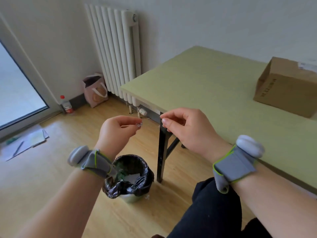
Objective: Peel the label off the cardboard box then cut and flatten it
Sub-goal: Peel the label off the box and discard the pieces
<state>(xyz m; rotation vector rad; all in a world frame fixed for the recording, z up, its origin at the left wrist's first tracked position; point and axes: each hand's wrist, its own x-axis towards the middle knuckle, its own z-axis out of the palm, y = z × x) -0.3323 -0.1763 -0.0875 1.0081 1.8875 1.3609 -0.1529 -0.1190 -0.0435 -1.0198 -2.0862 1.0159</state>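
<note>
The brown cardboard box [286, 86] stands on the green table [214, 86] at the far right, with a white label remnant [307, 65] on its top edge. Both hands are held off the table's left corner, above a bin. My left hand [118, 131] pinches a small crumpled clear scrap [138, 125] between thumb and fingertips. My right hand [187, 131] is beside it with fingers curled and fingertips pinched; I cannot tell whether anything is in it. Both hands are well away from the box.
A small bin with a black liner [130, 176] stands on the wooden floor below my hands, with scraps inside. A white radiator [116, 48], a paper bag [96, 90], a bottle [66, 104] and papers [25, 143] are to the left. My dark-clothed knee [214, 206] is lower right.
</note>
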